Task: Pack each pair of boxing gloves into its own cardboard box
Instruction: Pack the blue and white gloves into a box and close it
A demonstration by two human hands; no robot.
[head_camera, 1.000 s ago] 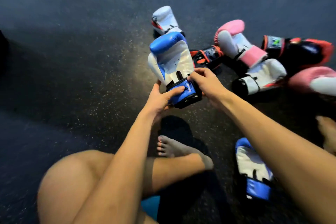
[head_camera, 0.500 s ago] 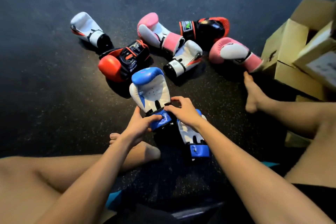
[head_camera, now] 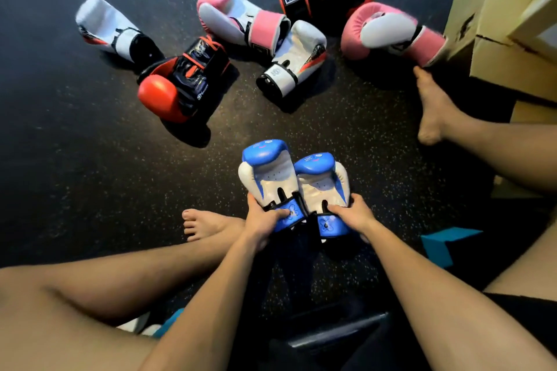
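The blue pair stands upright, side by side and touching, in the near middle of the scene. The left hand (head_camera: 265,220) grips the left blue glove (head_camera: 268,172) at its cuff, thumb laid across the blue strap and fingers curled behind. The right hand (head_camera: 352,214) grips the right blue glove (head_camera: 322,181) with fingers wrapped over the wrist. Both holds sit low on the cuffs while the padded heads stand far from the hands, so the likeliest slip is a glove tipping outward or twisting loose on the way to the boxes (head_camera: 494,24) at the far right. That path is crowded. A pink glove (head_camera: 388,30) lies against or just beside the nearest box, and the right foot (head_camera: 431,105) is close under it, so a low carry could knock either. I cannot tell whether any box is open; if none is, one hand must let go and the pair may part. Farther off the mates lie mixed: the left white glove (head_camera: 111,30) and the right white glove (head_camera: 295,54) are well apart, with a red-and-black glove (head_camera: 180,84) between them, so a wrong match is a fair risk. The floor (head_camera: 90,175) is dark, speckled and flat, probably grippy matting, and dimly lit. A teal piece (head_camera: 443,244) lies near right. Nothing else of the room shows.
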